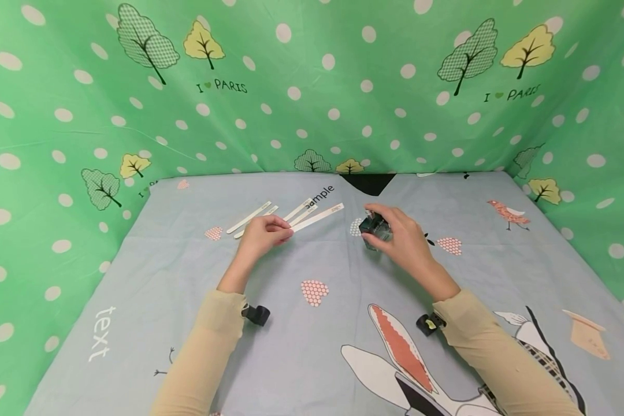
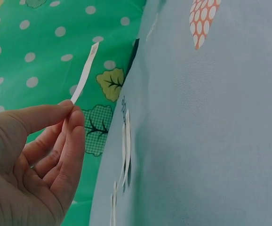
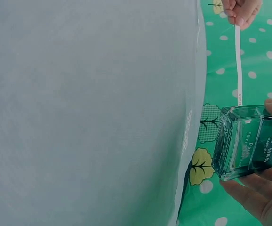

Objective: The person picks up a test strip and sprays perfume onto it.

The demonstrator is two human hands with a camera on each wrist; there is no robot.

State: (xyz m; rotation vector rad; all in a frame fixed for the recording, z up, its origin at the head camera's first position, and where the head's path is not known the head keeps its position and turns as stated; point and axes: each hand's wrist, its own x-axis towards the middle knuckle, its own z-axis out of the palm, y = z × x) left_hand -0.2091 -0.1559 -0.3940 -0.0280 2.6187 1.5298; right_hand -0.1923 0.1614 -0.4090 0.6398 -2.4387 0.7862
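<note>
My left hand (image 1: 270, 230) pinches one end of a white paper strip (image 1: 319, 215) between thumb and forefinger; the strip points away to the right, just off the table. The left wrist view shows that pinch (image 2: 70, 109) with the strip (image 2: 85, 71) sticking up from it. My right hand (image 1: 397, 236) grips a square green glass perfume bottle (image 1: 375, 230), held just above the cloth. In the right wrist view the bottle (image 3: 246, 141) is labelled "SEXY MAN", and the strip's free end (image 3: 239, 96) hangs close above it.
Several more white strips (image 1: 252, 216) lie on the blue-grey printed tablecloth (image 1: 312, 346) behind my left hand. A green dotted curtain (image 1: 312, 86) walls the table at the back and on both sides.
</note>
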